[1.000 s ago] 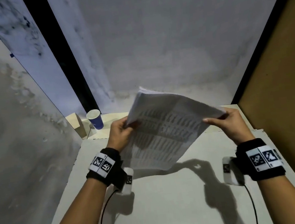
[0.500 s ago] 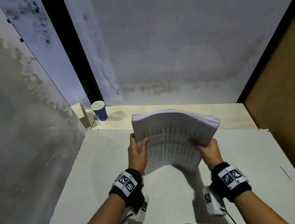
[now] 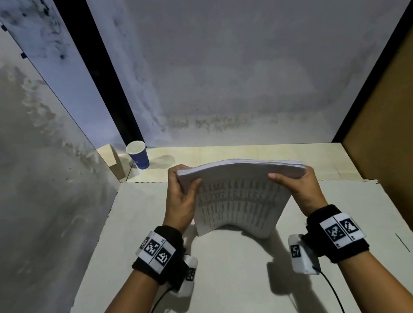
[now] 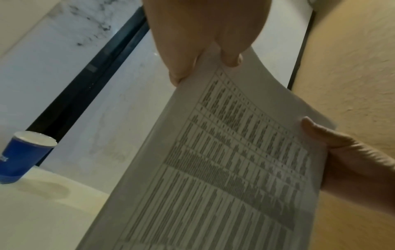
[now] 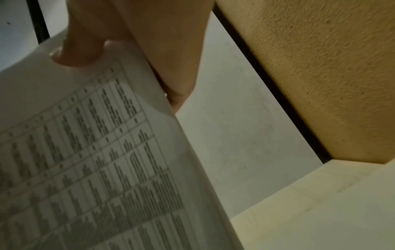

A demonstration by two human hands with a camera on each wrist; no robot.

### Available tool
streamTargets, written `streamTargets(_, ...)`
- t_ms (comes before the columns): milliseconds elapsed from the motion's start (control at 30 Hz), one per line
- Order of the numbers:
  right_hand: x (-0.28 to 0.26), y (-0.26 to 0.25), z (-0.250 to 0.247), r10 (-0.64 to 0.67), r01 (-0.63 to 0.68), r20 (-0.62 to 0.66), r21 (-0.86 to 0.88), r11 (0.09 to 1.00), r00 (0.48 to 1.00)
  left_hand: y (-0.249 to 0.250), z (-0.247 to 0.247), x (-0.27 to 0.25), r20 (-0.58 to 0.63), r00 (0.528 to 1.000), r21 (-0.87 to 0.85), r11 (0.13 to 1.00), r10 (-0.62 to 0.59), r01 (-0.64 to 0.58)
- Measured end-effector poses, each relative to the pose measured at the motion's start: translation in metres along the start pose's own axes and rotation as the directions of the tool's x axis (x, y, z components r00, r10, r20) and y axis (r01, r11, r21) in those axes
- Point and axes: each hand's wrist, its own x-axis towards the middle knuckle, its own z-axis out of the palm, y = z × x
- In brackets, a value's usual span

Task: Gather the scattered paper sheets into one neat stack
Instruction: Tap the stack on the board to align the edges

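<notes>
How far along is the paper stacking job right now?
Gathering looks done: no loose sheets show on the table; all sit in one paper stack. In hand: the left hand and right hand hold its sides, upright and bowed, lower edge at the table. Left: squaring the edges and laying it flat, clear of the blue cup.

Looks like a makeshift recording booth / bare test cell, not a home or office. Stained whitish wall panels at back & left of frame, black post upper left, brown fibreboard partition at right edge. White sheet-covered worktop across lower frame, pale wood strip at its far edge. Blue paper cup & small wood block in far-left corner.
</notes>
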Motion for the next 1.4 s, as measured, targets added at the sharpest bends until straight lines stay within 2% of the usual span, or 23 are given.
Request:
streamTargets(133,0.006,-0.009,0.003,-0.050,0.050,0.029,0.002,0.999,0.998,0.006,-0.006,0.010,0.042,0.999,-0.059,0.998,-0.028,0.030)
streamTargets(233,0.006,-0.010,0.009,-0.100,0.104,-0.071,0.056,0.993,0.992,0.008,-0.004,0.014,0.043,0.997,-0.102,0.993,-0.057,0.061)
streamTargets(333,0.007,-0.006,0.019,-0.130,0.145,-0.217,0.054,0.988,0.968,0.009,0.007,0.014,-0.034,0.995,-0.096,0.991,-0.094,0.090)
streamTargets(400,0.007,-0.005,0.023,-0.134,0.152,-0.254,0.055,0.987,0.958,0.010,0.015,0.014,-0.107,0.988,-0.118,0.988,-0.110,0.097)
streamTargets(500,0.010,-0.006,0.022,-0.145,0.155,-0.259,0.018,0.988,0.955,0.007,0.024,0.016,-0.215,0.969,-0.114,0.989,-0.118,0.095)
streamTargets(600,0.012,-0.008,0.021,-0.168,0.167,-0.236,-0.024,0.986,0.957,0.009,0.026,0.020,-0.252,0.958,-0.107,0.988,-0.134,0.110)
streamTargets(700,0.012,-0.009,0.021,-0.161,0.161,-0.215,-0.014,0.987,0.963,0.015,0.026,0.020,-0.205,0.969,-0.124,0.986,-0.139,0.116)
streamTargets(800,0.009,-0.004,0.014,-0.136,0.141,-0.123,0.036,0.989,0.983,0.005,0.017,0.013,-0.077,0.994,-0.210,0.976,-0.079,0.061)
streamTargets(900,0.001,0.016,0.002,0.034,-0.033,-0.008,0.067,0.997,0.999,-0.014,-0.001,0.005,0.020,0.991,-0.027,0.991,-0.131,0.131)
streamTargets(1033,-0.007,0.046,-0.007,0.215,-0.211,0.070,-0.051,0.976,0.974,-0.024,-0.018,0.010,0.129,0.940,0.102,0.947,-0.316,0.304)
streamTargets(1133,-0.007,0.047,-0.005,0.245,-0.235,0.134,-0.083,0.968,0.960,-0.021,-0.022,0.020,0.277,0.871,0.210,0.910,-0.405,0.357)
streamTargets(1200,-0.005,0.045,-0.003,0.231,-0.219,0.143,-0.096,0.971,0.962,-0.019,-0.018,0.023,0.329,0.833,0.254,0.891,-0.445,0.376)
streamTargets(1300,-0.003,0.043,0.001,0.216,-0.209,0.084,-0.093,0.974,0.973,-0.019,-0.014,0.023,0.305,0.820,0.301,0.866,-0.485,0.401)
streamTargets(1400,-0.005,0.037,0.001,0.181,-0.179,0.045,-0.056,0.982,0.982,-0.015,-0.015,0.021,0.260,0.839,0.283,0.869,-0.477,0.407)
